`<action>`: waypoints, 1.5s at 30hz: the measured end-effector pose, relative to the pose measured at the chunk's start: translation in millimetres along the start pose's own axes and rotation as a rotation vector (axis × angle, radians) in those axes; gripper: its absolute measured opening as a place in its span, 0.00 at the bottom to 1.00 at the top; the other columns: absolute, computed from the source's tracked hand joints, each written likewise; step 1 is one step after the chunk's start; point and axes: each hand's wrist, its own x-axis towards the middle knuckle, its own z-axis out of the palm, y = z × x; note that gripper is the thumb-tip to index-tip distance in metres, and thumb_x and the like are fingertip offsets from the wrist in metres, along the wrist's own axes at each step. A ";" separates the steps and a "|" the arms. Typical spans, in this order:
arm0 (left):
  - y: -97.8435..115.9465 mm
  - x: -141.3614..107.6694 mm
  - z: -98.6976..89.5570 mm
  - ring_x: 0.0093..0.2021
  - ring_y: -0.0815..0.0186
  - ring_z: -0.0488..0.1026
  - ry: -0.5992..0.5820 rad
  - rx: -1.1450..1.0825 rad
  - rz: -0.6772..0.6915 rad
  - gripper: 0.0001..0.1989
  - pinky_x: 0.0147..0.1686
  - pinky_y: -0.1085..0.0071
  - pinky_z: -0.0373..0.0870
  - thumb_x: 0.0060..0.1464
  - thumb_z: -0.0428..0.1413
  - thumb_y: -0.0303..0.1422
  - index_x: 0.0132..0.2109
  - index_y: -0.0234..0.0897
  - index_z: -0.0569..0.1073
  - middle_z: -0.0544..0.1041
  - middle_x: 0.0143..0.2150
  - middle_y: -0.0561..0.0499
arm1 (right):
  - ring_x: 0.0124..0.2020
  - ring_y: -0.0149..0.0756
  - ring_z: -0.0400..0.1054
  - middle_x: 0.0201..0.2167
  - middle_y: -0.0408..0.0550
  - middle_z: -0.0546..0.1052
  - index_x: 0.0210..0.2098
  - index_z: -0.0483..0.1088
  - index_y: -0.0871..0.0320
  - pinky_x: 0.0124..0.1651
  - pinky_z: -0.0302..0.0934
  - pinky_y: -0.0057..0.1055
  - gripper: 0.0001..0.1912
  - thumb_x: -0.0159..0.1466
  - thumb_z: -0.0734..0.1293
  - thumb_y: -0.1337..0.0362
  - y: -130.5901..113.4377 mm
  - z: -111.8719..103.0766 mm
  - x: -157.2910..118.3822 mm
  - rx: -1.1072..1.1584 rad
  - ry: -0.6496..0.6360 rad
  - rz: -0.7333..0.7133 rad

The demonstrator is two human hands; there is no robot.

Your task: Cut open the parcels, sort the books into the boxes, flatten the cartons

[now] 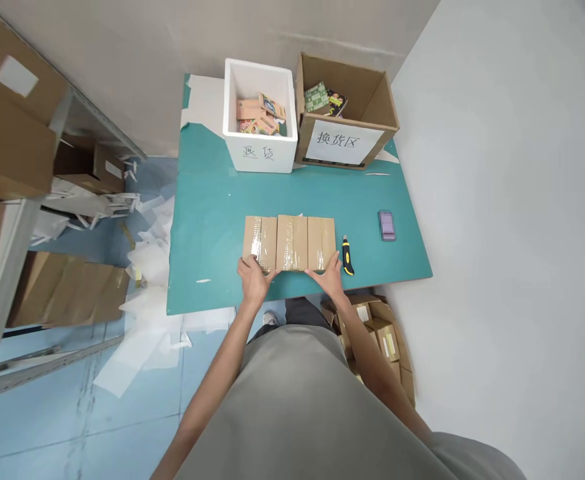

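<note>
Three small brown cardboard boxes stand side by side on the green table (212,187), touching one another: a left box (268,240), a middle box (292,241) with shiny tape, and a right box (317,240). My left hand (255,280) grips the near left corner of the left box, its thumb along the front edge. At the near right corner, my right hand (329,275) holds the right box the same way. Just right of that hand lies a black and yellow box cutter (347,256).
Behind stand a white foam box (262,155) and a cardboard box (382,143), both holding small packs. A purple stack (387,225) lies at the right. Left are shelves (15,233) with cartons and paper sheets (152,267); a large carton (406,360) of boxes stands below right.
</note>
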 end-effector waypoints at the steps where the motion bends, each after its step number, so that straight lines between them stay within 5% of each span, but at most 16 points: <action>1: 7.4 14.4 2.7 0.66 0.33 0.64 -0.003 0.004 -0.005 0.38 0.63 0.42 0.64 0.51 0.72 0.43 0.60 0.32 0.62 0.66 0.61 0.25 | 0.78 0.65 0.48 0.76 0.77 0.50 0.81 0.28 0.68 0.74 0.52 0.51 0.77 0.56 0.74 0.31 -4.2 -2.4 17.1 0.005 0.008 -0.016; 11: 73.2 178.5 38.1 0.65 0.34 0.64 -0.023 0.039 -0.088 0.44 0.63 0.42 0.63 0.47 0.74 0.42 0.61 0.30 0.60 0.63 0.62 0.27 | 0.76 0.65 0.49 0.76 0.75 0.50 0.81 0.29 0.66 0.73 0.54 0.51 0.76 0.56 0.74 0.31 -51.3 -28.7 195.5 0.033 0.020 -0.101; 18: 86.4 217.8 53.5 0.65 0.37 0.63 0.047 0.087 -0.010 0.44 0.65 0.44 0.64 0.45 0.74 0.43 0.60 0.32 0.61 0.65 0.59 0.32 | 0.76 0.65 0.50 0.78 0.72 0.48 0.82 0.27 0.60 0.69 0.60 0.52 0.76 0.57 0.74 0.30 -60.8 -36.2 259.6 0.019 -0.018 -0.138; 26: 81.2 187.9 54.3 0.64 0.36 0.64 0.135 0.097 0.001 0.40 0.65 0.44 0.64 0.48 0.69 0.42 0.62 0.27 0.63 0.66 0.57 0.29 | 0.76 0.68 0.50 0.78 0.74 0.49 0.82 0.35 0.61 0.72 0.55 0.60 0.71 0.58 0.72 0.29 -59.7 -31.0 248.0 -0.006 0.132 -0.141; 32: 52.9 120.5 35.4 0.65 0.33 0.64 0.050 0.074 0.015 0.42 0.66 0.42 0.64 0.46 0.69 0.38 0.63 0.26 0.63 0.65 0.61 0.27 | 0.80 0.65 0.39 0.80 0.73 0.43 0.81 0.40 0.66 0.75 0.49 0.62 0.63 0.65 0.68 0.32 -37.4 -20.8 193.0 -0.033 0.257 -0.213; 38: -1.0 32.3 5.6 0.75 0.29 0.55 -0.091 0.036 0.182 0.43 0.72 0.39 0.59 0.42 0.70 0.32 0.64 0.31 0.64 0.58 0.72 0.24 | 0.77 0.62 0.52 0.76 0.74 0.57 0.79 0.46 0.68 0.75 0.53 0.57 0.56 0.66 0.71 0.43 13.5 25.7 99.7 0.046 0.020 -0.247; 42: -36.6 -3.5 -11.3 0.82 0.35 0.40 -0.218 -0.006 0.298 0.36 0.75 0.38 0.54 0.45 0.60 0.21 0.64 0.38 0.70 0.51 0.81 0.37 | 0.74 0.62 0.61 0.73 0.69 0.66 0.77 0.55 0.63 0.73 0.59 0.56 0.54 0.60 0.76 0.50 36.5 56.2 58.0 0.174 -0.144 -0.264; 45: -63.8 -22.1 -11.1 0.83 0.41 0.38 -0.160 -0.082 0.228 0.43 0.77 0.40 0.52 0.47 0.53 0.17 0.72 0.38 0.65 0.45 0.84 0.42 | 0.68 0.59 0.69 0.67 0.62 0.75 0.70 0.66 0.57 0.69 0.64 0.55 0.45 0.57 0.78 0.53 43.7 69.3 40.0 0.289 -0.232 -0.293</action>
